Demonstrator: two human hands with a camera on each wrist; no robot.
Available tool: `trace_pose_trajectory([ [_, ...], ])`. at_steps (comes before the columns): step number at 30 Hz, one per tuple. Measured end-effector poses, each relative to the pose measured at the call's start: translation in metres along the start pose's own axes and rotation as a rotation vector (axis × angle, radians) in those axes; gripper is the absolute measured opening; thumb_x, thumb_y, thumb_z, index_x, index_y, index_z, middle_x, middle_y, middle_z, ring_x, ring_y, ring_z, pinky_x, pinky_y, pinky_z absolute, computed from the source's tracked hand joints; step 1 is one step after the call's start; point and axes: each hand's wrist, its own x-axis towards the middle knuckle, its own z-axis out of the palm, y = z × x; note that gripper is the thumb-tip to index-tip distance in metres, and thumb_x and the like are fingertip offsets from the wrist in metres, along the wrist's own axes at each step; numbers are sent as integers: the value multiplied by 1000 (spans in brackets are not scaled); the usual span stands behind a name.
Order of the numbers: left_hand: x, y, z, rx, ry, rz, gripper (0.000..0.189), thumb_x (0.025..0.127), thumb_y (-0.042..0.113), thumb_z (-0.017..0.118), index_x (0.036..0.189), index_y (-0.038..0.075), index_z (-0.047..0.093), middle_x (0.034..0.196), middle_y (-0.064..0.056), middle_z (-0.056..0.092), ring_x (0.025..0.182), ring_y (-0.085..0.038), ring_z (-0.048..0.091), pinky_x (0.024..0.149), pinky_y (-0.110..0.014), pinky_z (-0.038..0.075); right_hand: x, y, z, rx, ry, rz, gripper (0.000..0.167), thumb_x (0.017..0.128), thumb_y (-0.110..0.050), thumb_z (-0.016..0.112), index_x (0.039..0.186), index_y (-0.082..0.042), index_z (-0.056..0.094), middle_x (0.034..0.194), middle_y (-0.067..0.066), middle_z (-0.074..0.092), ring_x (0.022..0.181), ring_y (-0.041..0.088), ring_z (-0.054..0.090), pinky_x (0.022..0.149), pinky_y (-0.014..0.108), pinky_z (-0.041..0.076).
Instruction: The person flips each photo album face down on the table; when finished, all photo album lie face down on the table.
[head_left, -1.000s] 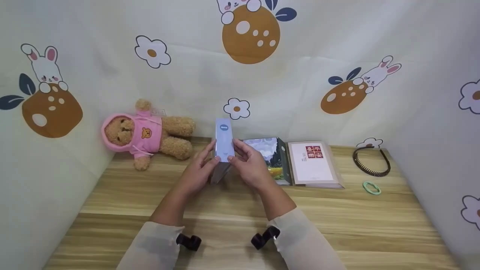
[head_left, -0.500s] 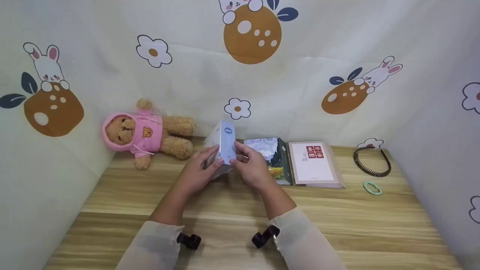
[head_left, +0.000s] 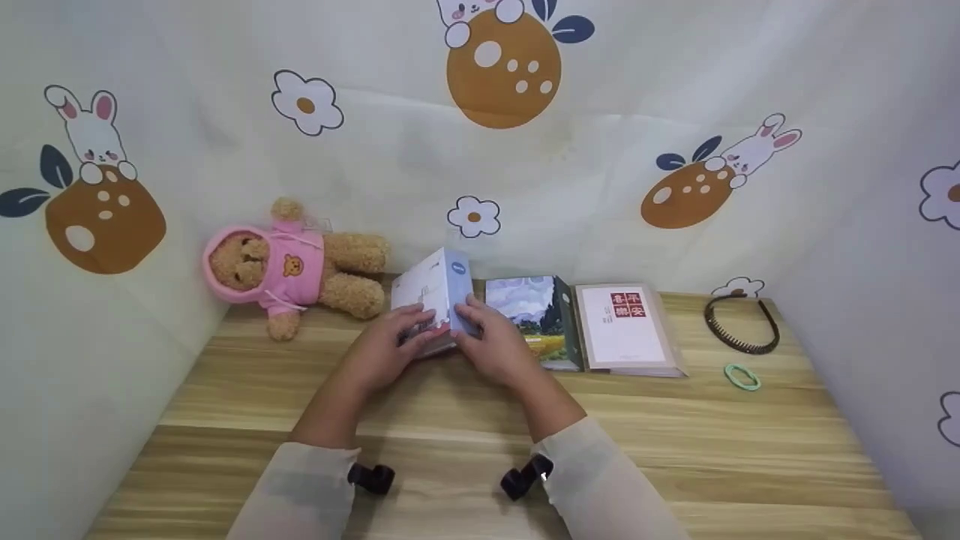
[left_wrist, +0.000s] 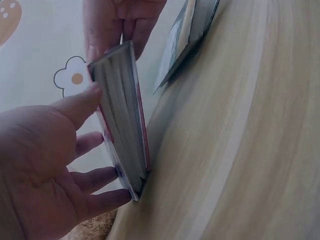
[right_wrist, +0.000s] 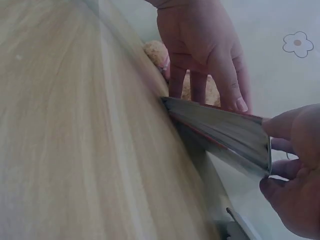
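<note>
A thick wedge-shaped book (head_left: 421, 289) with a white printed cover and a light blue spine leans to the left at the back of the table. Its page block (left_wrist: 117, 95) faces the left wrist camera. The narrow edge of the book is low at the tabletop, while the spine is raised. My left hand (head_left: 380, 347) rests on the white cover, fingers fairly straight, thumb near the lower edge. At the spine, my right hand (head_left: 498, 341) holds the book with thumb and bent fingers (right_wrist: 285, 168). A book with a landscape painting (head_left: 529, 319) lies just to the right.
A teddy bear in a pink hoodie (head_left: 296, 262) lies at the back left. Right of the painted book is another book with red characters (head_left: 626, 326). A toothed headband (head_left: 739, 330) and a green hair tie (head_left: 742, 377) lie farther right. Patterned cloth (head_left: 585, 180) stands behind.
The book has turned and tipped to the left, bringing its white cover into view, and has come lower. My left hand has shifted from the spine side onto the cover.
</note>
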Motion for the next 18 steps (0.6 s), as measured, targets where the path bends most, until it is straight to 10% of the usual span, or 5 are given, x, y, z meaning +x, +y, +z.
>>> trace_pose_trajectory([
  [18,0,-1,7,219,-56,12,45,103,19,72,147,14,66,164,-15,52,155,-42,45,130,-59,34,-1,7,13,-136,-136,-12,53,110,-32,59,159,-12,53,166,15,50,157,36,44,131,53,35],
])
